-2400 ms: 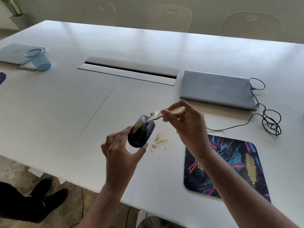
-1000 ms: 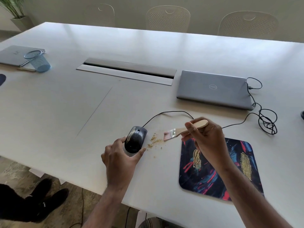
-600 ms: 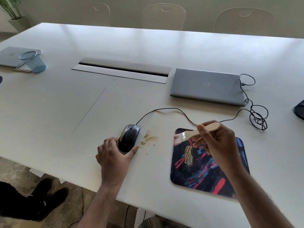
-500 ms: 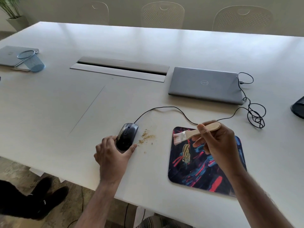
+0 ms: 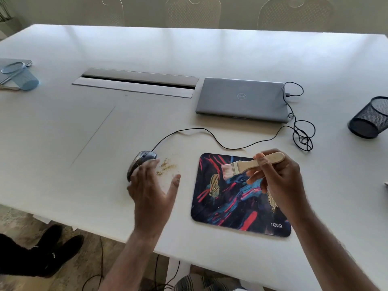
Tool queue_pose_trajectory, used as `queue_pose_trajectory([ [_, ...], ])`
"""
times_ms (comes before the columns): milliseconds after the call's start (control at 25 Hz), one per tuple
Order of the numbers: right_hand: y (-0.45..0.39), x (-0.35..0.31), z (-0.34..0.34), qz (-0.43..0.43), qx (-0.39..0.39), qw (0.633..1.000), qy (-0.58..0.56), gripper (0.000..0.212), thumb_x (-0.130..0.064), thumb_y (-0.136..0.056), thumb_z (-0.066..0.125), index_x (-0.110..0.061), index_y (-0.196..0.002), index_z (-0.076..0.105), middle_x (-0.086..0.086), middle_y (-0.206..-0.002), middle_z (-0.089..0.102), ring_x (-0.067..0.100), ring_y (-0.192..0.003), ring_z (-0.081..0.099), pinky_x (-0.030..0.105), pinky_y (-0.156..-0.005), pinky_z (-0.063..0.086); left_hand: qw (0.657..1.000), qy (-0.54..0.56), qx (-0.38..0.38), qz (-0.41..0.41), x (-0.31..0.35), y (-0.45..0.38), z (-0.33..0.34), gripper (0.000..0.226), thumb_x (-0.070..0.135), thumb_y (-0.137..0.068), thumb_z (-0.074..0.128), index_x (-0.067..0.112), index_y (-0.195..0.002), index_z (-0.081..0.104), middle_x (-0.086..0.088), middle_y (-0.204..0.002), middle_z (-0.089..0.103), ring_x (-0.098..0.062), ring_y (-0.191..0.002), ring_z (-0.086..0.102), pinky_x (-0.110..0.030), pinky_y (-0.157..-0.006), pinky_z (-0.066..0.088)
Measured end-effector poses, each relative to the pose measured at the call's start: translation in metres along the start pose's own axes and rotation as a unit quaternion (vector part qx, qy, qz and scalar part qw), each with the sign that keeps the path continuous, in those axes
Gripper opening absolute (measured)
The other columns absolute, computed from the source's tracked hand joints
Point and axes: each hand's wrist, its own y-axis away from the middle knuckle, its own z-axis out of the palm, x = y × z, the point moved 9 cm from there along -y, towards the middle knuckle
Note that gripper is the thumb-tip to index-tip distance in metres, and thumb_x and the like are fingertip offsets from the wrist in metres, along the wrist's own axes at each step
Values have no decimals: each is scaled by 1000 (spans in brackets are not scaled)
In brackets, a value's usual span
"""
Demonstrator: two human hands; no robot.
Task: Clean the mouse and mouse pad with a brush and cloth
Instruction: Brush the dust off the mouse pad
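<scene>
the right hand (image 5: pixel 277 181) pinches the brush (image 5: pixel 249 164) over the mouse pad (image 5: pixel 235 206), seemingly to sweep its crumbs, while the left hand (image 5: pixel 151 187) hovers spread, holding nothing, above the mouse (image 5: pixel 143 157).

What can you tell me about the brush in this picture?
The brush is small and flat, with a pale wooden handle, a metal band and short pinkish bristles. The right hand pinches its handle and holds it nearly level above the mouse pad, bristles pointing left and slightly down, apparently not touching it.
</scene>
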Motion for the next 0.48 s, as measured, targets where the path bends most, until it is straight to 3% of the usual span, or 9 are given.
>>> queue_pose_trajectory([
  [160, 2, 5, -26, 6, 7, 1000, -4, 22, -25, -105, 57, -6, -99, 64, 13, -73, 77, 25, -55, 74, 25, -40, 40, 994, 18, -87, 63, 33, 16, 39, 66, 55, -100, 42, 16, -154, 41, -3, -159, 43, -19, -152, 28, -32, -126, 15],
  [240, 4, 7, -38, 9, 8, 1000, -4, 28, -31, -104, 56, -5, -99, 65, 14, -73, 77, 27, -56, 74, 25, -41, 39, 989, 18, -115, 96, 44, 22, 52, 64, 49, -103, 38, 17, -159, 36, -1, -164, 36, -15, -156, 22, -24, -126, 6],
  [480, 9, 14, -77, 4, 21, 1000, -3, 36, -37, -106, 50, -5, -106, 66, 15, -80, 77, 29, -55, 71, 25, -40, 41, 982, -7, -141, 127, 56, 31, 75, 60, 41, -105, 31, 17, -159, 36, 1, -165, 35, -15, -155, 26, -29, -127, 13],
])
